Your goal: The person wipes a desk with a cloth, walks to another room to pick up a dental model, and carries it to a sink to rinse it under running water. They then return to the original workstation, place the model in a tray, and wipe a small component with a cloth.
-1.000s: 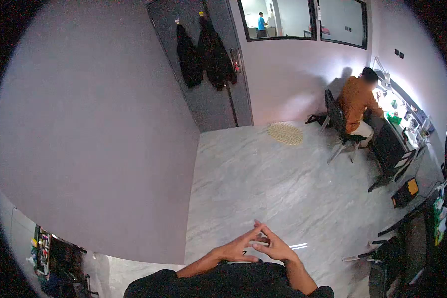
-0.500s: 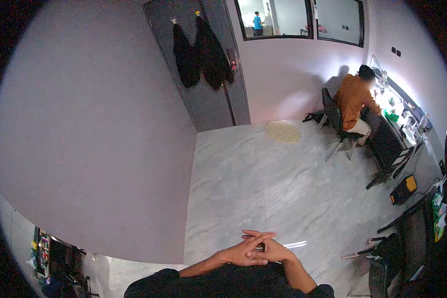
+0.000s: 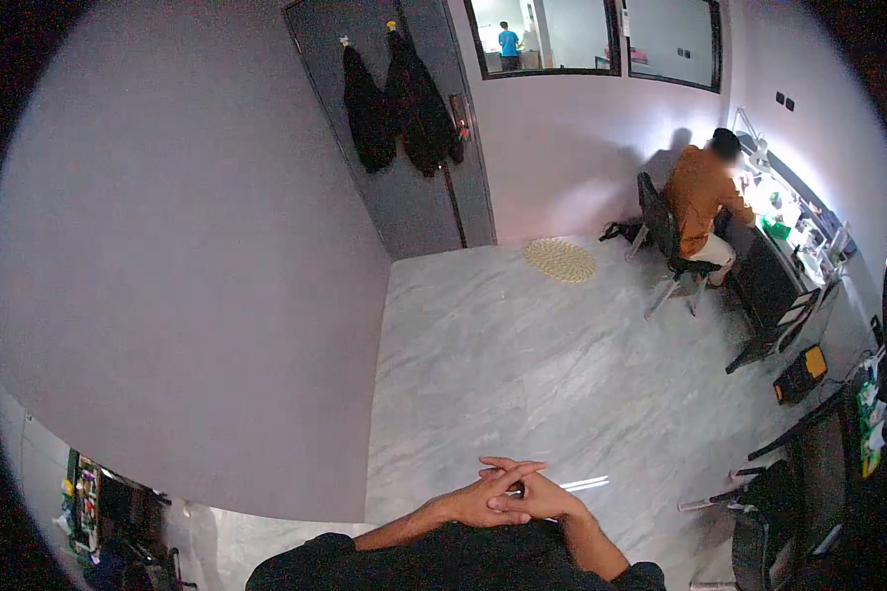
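Observation:
My left hand (image 3: 473, 502) and my right hand (image 3: 554, 498) are clasped together low in the head view, in front of my dark top. Their fingers are interlaced, some pointing outward past the other hand. No object shows in either hand, though the space between the palms is hidden. Beneath and beyond them lies the grey marbled floor (image 3: 483, 374).
At right, a person in an orange top (image 3: 698, 197) sits on a black chair (image 3: 657, 217) at a lit workbench (image 3: 774, 281). A round woven mat (image 3: 560, 260) lies near the door (image 3: 419, 222). A large pale partition (image 3: 197, 276) stands at left.
My clasped hands keep the same pose. Behind the window, the person in blue has shifted slightly left and turned a little.

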### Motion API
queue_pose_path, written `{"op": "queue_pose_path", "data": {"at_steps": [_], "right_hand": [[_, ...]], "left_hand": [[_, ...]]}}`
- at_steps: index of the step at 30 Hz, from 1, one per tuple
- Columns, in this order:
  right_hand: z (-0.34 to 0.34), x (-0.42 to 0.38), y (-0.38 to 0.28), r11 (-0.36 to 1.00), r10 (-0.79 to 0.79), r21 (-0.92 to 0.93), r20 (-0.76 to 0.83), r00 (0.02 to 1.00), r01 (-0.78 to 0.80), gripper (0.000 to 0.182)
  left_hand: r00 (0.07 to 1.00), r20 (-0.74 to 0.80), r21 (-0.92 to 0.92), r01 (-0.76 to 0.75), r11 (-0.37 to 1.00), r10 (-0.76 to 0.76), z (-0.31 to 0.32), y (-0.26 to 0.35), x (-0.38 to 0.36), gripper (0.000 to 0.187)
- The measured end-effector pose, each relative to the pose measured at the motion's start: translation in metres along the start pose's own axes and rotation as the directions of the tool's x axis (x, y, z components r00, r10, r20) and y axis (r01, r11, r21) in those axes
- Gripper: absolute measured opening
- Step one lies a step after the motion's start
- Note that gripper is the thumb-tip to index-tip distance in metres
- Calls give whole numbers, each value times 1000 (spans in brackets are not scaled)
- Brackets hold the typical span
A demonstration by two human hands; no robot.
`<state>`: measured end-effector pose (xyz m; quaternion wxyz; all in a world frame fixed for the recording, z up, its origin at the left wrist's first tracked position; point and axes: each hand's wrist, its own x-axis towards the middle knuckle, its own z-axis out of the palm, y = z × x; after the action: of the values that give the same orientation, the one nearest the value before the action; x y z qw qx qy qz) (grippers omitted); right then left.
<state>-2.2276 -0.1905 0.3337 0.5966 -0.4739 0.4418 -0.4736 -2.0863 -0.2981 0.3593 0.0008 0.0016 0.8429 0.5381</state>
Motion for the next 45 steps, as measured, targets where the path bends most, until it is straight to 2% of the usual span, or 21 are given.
{"op": "queue_pose_path", "data": {"at_steps": [2, 5, 9, 17, 20, 24, 26, 30, 42, 45], "right_hand": [[-1, 2, 12, 999, -20, -31, -15, 1000, 20, 86], [2, 2, 6, 1000, 18, 12, -33, 999, -18, 84], [3, 3, 1, 997, 33, 73, -40, 999, -30, 87], [2, 2, 8, 998, 7, 59, -31, 1000, -5, 84], [1, 1, 8, 998, 1, 56, -22, 1000, 1, 84], [3, 0, 8, 987, 25, 162, -36, 999, -19, 84], [1, 1, 9, 994, 36, 102, -28, 999, -33, 84], [0, 0, 7, 999, 29, 44, -39, 999, -28, 83], [-3, -1, 9, 994, 51, 97, -19, 999, -48, 81], [-2, -3, 0, 983, 79, 167, 0, 997, -78, 79]], "left_hand": [[1000, 0, 16, -19, 1000, 19, 0, -6, -1, 84], [997, 43, -245, 70, 967, -61, 1, -10, 0, 80], [997, 32, -217, 75, 973, -70, -2, -4, 1, 78], [998, 35, -204, 57, 977, -51, -2, -2, 2, 75], [999, 17, -115, 37, 993, -35, -1, -4, 3, 76], [995, 63, -203, 84, 976, -72, -2, -5, 3, 77], [992, 76, -254, 114, 961, -98, -3, 1, 4, 77], [993, 68, -227, 114, 967, -101, -4, 4, 4, 77], [987, 83, -235, 156, 959, -141, -1, 2, 7, 77], [990, 71, -225, 138, 964, -125, 1, -1, 6, 77]]}}
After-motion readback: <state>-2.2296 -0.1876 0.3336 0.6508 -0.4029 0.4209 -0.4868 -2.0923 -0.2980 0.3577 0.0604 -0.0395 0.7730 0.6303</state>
